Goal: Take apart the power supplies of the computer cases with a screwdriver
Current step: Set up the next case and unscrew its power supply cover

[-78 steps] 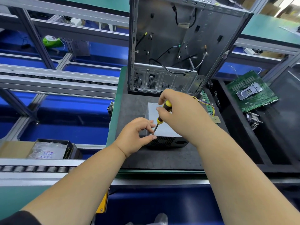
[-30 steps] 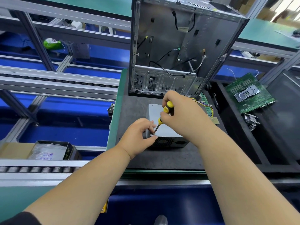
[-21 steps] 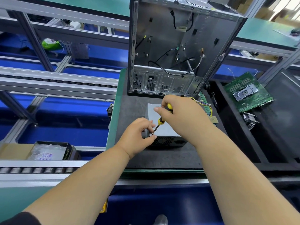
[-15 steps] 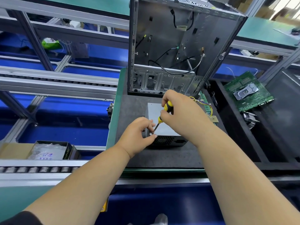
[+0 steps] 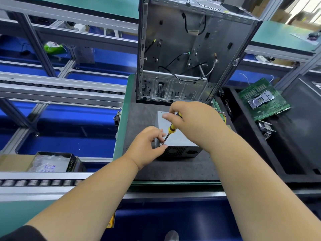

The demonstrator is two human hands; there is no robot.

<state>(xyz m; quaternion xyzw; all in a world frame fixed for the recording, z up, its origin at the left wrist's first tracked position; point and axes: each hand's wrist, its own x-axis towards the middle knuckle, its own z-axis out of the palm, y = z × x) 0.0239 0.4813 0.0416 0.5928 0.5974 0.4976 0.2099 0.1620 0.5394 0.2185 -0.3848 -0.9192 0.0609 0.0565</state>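
Note:
A grey power supply (image 5: pixel 180 139) lies on the dark mat (image 5: pixel 173 167), its black fan grille facing me. My right hand (image 5: pixel 192 122) grips a yellow-and-black screwdriver (image 5: pixel 171 128), whose tip rests at the unit's near-left top corner. My left hand (image 5: pixel 147 145) holds that corner, fingers curled round the edge and pinched close to the tip. Behind stands an open, emptied computer case (image 5: pixel 189 53) with loose black cables inside.
A green motherboard (image 5: pixel 262 100) and a heatsink (image 5: pixel 265 128) lie in the black tray on the right. Roller conveyor rails (image 5: pixel 60 89) run on the left. A box with a plastic bag (image 5: pixel 52 163) sits at the near left. Coloured wires (image 5: pixel 223 117) trail right of the power supply.
My right hand's fingers have shifted on the screwdriver handle as it turns on the spot. The left hand and the power supply have stayed put.

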